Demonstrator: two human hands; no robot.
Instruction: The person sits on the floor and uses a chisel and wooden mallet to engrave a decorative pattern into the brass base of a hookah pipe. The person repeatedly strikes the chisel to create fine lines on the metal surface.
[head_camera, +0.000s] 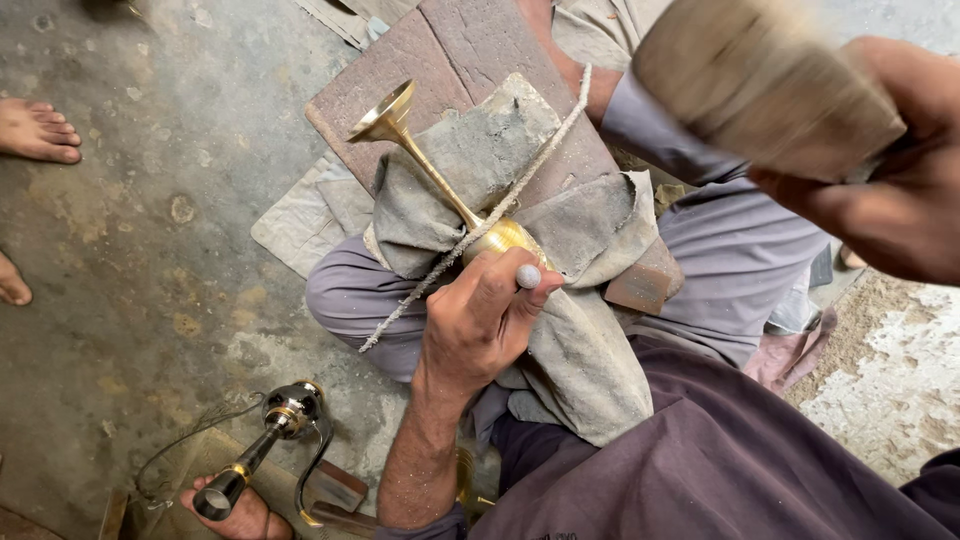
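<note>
The left hand (480, 320) is closed tight around a short metal punch (528, 277), whose rounded grey head sticks up between thumb and forefinger; its lower end is hidden by the fingers. The hand presses against the round bowl of a brass goblet (440, 185) that lies tilted on a grey cloth (580, 330) draped over the person's lap. The goblet's flared foot points toward the far edge of a reddish wooden board (470, 50) that lies on the floor under the cloth. A frayed white rope (520, 170) runs slantwise over the goblet's stem and the cloth, from the far side of the board down past the knee.

The right hand (890, 180) is raised well above the goblet, fingers wrapped around a blurred wooden mallet (760, 85) with a blocky head.

Near the bottom edge of the concrete floor (150, 250), another person's hand (240, 515) grips a dark tool with brass fittings (265, 445). Two bare feet (35, 130) of a bystander show at the floor's left edge
</note>
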